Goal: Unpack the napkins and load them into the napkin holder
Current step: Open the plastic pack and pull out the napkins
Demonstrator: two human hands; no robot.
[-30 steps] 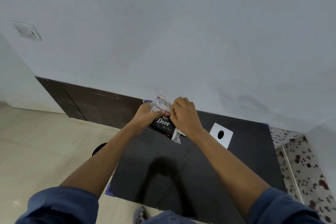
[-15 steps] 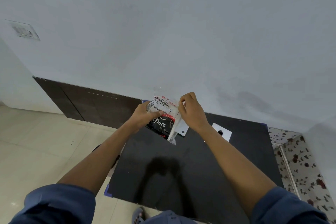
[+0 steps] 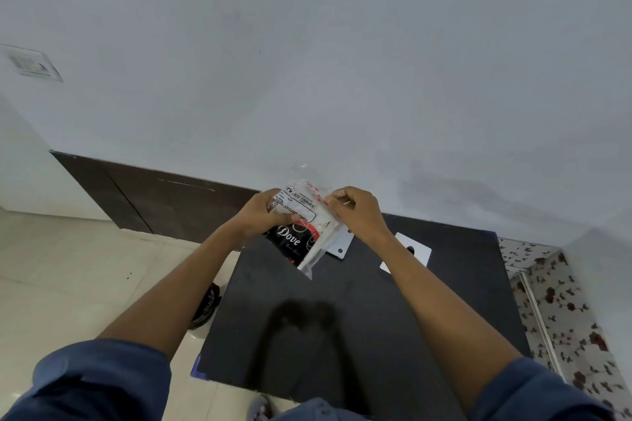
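A clear plastic napkin packet (image 3: 301, 229), printed "Dove" on black and red with a "Big Tissues" label, is held above the far part of a black table (image 3: 342, 318). My left hand (image 3: 263, 212) grips the packet's left side. My right hand (image 3: 359, 212) pinches the plastic at its top right corner. A white napkin holder (image 3: 415, 249) with a dark hole in its face lies on the table behind my right forearm, and a white plate with small holes (image 3: 342, 246) lies beside the packet, partly hidden.
A pale wall with a dark brown skirting (image 3: 154, 195) rises behind the table. Cream floor tiles (image 3: 68, 267) spread to the left, with a dark sandal (image 3: 207, 304) by the table's left edge. A floral-patterned surface (image 3: 564, 311) lies to the right.
Both hands have lifted the packet a little and my right hand has shifted from covering its front to pinching the top right corner, so the label and the white plate now show.
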